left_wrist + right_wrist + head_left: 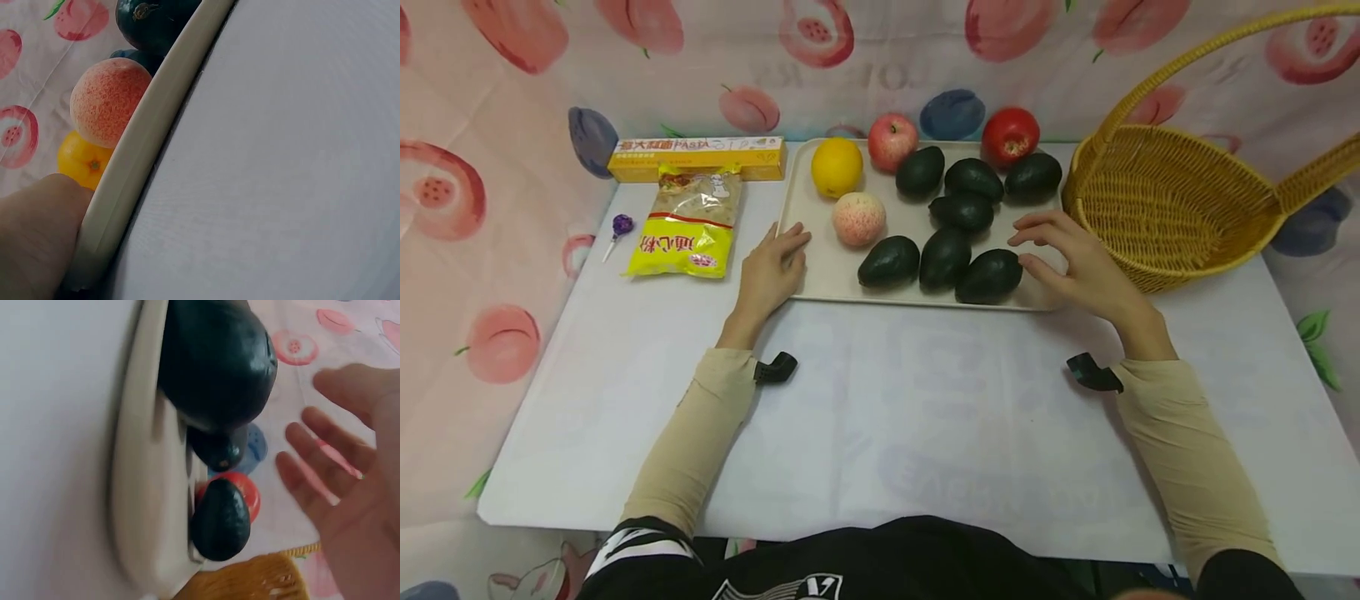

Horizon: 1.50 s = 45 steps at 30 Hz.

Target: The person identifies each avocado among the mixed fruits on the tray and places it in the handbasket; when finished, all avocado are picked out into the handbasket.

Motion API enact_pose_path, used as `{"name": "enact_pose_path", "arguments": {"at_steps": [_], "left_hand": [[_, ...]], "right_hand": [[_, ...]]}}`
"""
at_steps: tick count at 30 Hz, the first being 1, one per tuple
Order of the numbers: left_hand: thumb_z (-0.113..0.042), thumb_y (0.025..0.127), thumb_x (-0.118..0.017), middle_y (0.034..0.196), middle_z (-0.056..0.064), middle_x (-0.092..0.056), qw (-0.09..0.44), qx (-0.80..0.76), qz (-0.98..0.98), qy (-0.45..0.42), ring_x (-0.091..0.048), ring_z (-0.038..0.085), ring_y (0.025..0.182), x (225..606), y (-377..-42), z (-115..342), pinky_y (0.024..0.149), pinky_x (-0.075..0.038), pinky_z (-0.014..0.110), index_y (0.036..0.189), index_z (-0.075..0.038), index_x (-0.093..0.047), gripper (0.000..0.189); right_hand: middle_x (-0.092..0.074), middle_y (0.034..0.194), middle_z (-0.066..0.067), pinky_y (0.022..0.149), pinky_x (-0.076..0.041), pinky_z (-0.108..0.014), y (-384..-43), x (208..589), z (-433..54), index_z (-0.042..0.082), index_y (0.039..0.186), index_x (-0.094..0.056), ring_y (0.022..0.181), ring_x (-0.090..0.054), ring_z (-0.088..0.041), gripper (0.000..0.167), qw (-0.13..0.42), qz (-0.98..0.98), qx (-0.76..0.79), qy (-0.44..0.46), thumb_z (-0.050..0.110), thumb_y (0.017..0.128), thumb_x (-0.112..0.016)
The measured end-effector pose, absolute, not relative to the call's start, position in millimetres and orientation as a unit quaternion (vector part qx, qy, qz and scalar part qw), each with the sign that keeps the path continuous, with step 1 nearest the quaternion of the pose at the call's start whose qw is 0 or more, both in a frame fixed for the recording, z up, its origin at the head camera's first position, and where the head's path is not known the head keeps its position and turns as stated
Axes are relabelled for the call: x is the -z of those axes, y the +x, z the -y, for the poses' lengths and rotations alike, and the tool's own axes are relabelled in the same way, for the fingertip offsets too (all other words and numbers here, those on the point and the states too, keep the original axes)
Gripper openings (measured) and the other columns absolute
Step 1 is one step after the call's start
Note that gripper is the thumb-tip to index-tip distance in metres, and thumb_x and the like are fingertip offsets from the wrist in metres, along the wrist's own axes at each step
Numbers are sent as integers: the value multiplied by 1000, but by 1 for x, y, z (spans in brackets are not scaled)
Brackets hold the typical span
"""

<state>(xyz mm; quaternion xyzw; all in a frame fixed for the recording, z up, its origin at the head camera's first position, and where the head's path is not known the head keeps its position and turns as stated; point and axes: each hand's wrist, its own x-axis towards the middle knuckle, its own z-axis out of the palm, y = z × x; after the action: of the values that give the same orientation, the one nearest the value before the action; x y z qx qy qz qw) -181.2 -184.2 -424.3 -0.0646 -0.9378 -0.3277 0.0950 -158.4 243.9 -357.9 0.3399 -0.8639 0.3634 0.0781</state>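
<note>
A cream tray carries several dark green avocados, a speckled peach, an orange, a pinkish apple and a round red fruit. At the tray's left edge rests my left hand, fingers loosely bent; in the left wrist view only part of it shows beside the rim. My right hand hovers over the tray's right end, close to the nearest avocado. In the right wrist view its fingers are spread, with nothing between them.
A yellow wicker basket with a tall handle stands right of the tray. To the left lie a pasta box, a yellow bag of pasta and a purple lollipop. A fruit-print cloth hangs behind the white table.
</note>
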Motion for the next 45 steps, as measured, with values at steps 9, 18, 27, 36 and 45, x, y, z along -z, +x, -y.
{"name": "enact_pose_path", "arguments": {"at_steps": [9,18,27,36,45], "left_hand": [[4,85,-44,123,1,-64,99,340,934,-43,-51,27,126,423,-179,190,102,-43,44,115,-11,-68,41],[4,85,-46,123,1,-64,108,328,937,-53,-50,28,126,419,-178,188,98,-45,44,114,-11,-68,40],[3,87,-43,128,-2,-61,93,375,921,-49,-45,26,133,415,-179,193,112,-32,42,115,-13,-69,41],[5,89,-38,147,2,-44,65,399,912,-66,-29,21,143,421,-179,194,118,-18,40,117,-13,-67,44],[-16,90,-53,146,2,-45,51,358,928,-87,-26,24,143,429,-173,195,116,-20,48,121,-16,-64,33]], "right_hand": [[-54,124,1,98,-37,-28,-169,356,-235,15,119,-59,118,-49,-12,36,-65,888,-320,324,23,85,-69],[-51,134,-2,103,-35,-47,-169,354,-237,17,136,-47,125,-45,-19,69,-109,890,-314,314,29,75,-79],[-53,130,1,100,-37,-44,-170,347,-235,23,132,-51,121,-47,-16,62,-83,905,-293,298,36,77,-76],[-57,126,1,95,-30,-9,-167,328,-251,20,131,-54,114,-45,1,68,20,894,-324,308,11,70,-82],[-53,130,0,93,-31,-5,-157,320,-274,28,134,-51,114,-43,5,67,32,912,-336,234,20,74,-80]]}}
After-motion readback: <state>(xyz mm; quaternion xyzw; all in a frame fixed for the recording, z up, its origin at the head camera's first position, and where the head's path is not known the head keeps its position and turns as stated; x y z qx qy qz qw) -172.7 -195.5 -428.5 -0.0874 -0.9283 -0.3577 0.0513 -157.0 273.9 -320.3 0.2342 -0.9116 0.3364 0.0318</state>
